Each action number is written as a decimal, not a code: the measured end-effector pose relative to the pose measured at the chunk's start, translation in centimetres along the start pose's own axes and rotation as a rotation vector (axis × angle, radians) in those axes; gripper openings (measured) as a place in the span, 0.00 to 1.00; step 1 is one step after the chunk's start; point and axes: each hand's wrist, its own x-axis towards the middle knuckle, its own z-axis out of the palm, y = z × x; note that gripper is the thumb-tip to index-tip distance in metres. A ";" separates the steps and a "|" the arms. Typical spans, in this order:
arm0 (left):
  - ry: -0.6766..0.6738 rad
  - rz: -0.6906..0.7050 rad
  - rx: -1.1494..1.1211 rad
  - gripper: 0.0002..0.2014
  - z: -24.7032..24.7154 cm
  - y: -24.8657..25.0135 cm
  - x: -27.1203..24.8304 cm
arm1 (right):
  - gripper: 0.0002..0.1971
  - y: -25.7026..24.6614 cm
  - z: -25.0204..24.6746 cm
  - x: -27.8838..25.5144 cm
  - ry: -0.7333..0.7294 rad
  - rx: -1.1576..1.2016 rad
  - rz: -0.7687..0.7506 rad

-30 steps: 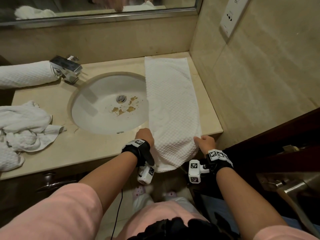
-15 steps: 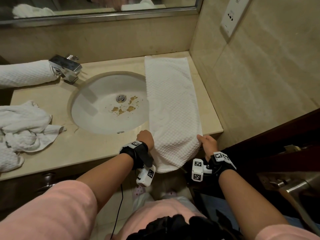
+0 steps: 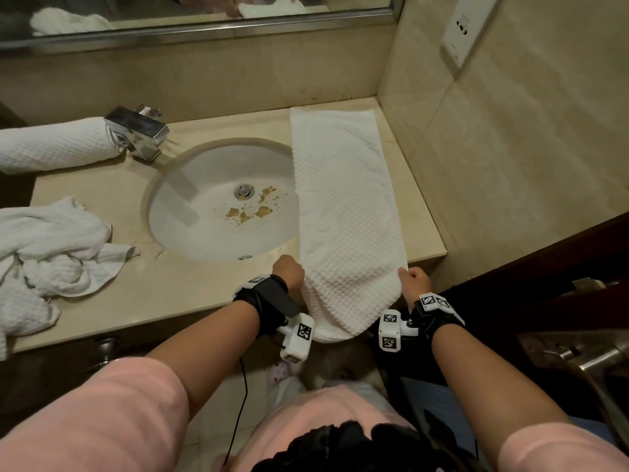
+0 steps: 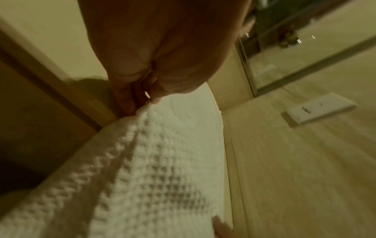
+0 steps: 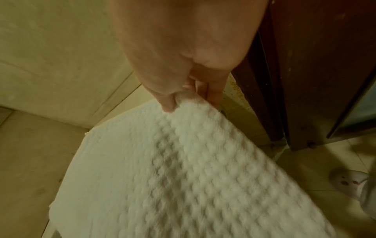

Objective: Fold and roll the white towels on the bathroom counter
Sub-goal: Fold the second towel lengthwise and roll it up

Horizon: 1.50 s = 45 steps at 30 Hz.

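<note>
Right now both hands hold the near end of the folded white towel [image 3: 343, 199], a long waffle-weave strip that runs away from them along the counter [image 3: 211, 294] to the back wall, its left edge overlapping the rim of the sink [image 3: 190, 212] and its near end sagging over the counter's front edge between the two wrists. At the towel's left edge the left hand [image 3: 289, 270] has thumb and fingers [image 4: 130, 103] curled in a pinch on the cloth; at the right edge the right hand [image 3: 417, 281] pinches it the same way, thumb on top and fingers [image 5: 211, 95] beneath. Well off to the left of the left hand a crumpled towel [image 3: 51, 253] lies heaped on the counter, and beyond that, farther from the hand, a rolled towel [image 3: 54, 144] rests with its end touching the chrome faucet [image 3: 139, 131]
</note>
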 end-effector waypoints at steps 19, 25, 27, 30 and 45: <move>0.019 -0.082 -0.073 0.18 -0.3 0.3 -0.7 | 0.15 0.6 -0.2 0.3 -0.036 0.039 0.055; 0.143 0.026 -0.112 0.14 0.7 -0.5 -2.0 | 0.15 1.5 0.2 -0.2 -0.177 -0.033 0.084; 0.166 0.112 -0.141 0.12 1.0 -1.3 -2.5 | 0.09 2.1 0.3 -0.3 -0.157 -0.018 0.074; 0.219 0.207 -0.146 0.10 1.3 -2.5 -3.1 | 0.07 2.1 0.3 -0.5 -0.102 -0.011 0.021; -0.417 -0.119 -0.506 0.46 5.7 -7.3 -1.1 | 0.06 0.9 -0.1 -2.0 -0.092 0.083 -0.094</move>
